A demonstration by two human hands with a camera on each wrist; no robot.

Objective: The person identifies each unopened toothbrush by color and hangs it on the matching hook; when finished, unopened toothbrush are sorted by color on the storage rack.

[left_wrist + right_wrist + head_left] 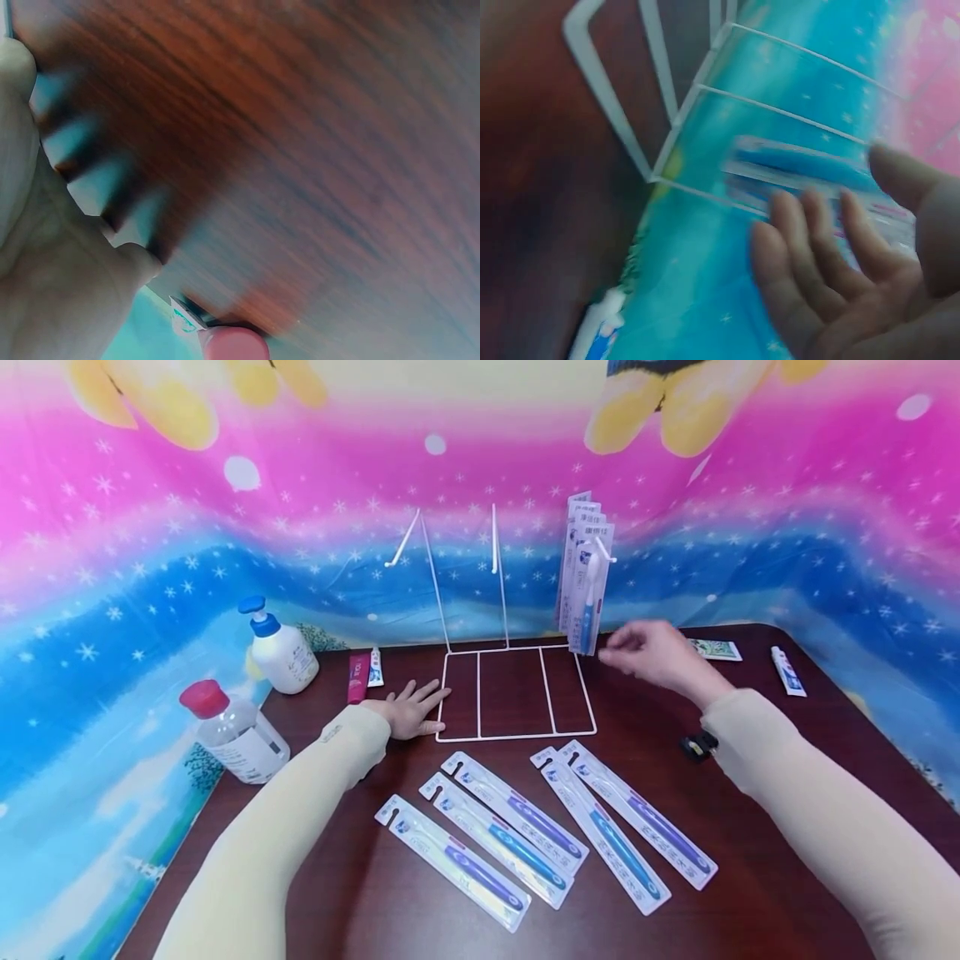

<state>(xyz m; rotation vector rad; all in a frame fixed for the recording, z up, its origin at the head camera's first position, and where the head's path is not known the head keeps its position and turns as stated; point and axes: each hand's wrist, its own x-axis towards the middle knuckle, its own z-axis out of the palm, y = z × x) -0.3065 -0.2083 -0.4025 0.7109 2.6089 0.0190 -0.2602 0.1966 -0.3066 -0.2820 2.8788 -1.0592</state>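
A white wire display rack (516, 737) stands on the table, with hooks rising at its back. Several packaged toothbrushes (588, 585) hang from its right hook. Just right of their lower ends is my right hand (652, 656), fingers loosely bent and holding nothing; the right wrist view shows the hand (855, 277) in front of a blue toothbrush pack (802, 165). My left hand (408, 708) lies spread on the table, fingertips at the left side of the rack's base. Several more toothbrush packs (453, 864), purple and blue, lie in front of the rack.
At left stand a red-capped bottle (243, 743) and a blue-topped pump bottle (283, 658). A red tube (358, 677) and a small toothpaste tube (376, 668) stand by my left hand. Two tubes, one a white-and-blue tube (787, 672), lie at the right. A patterned cloth (337, 585) hangs behind.
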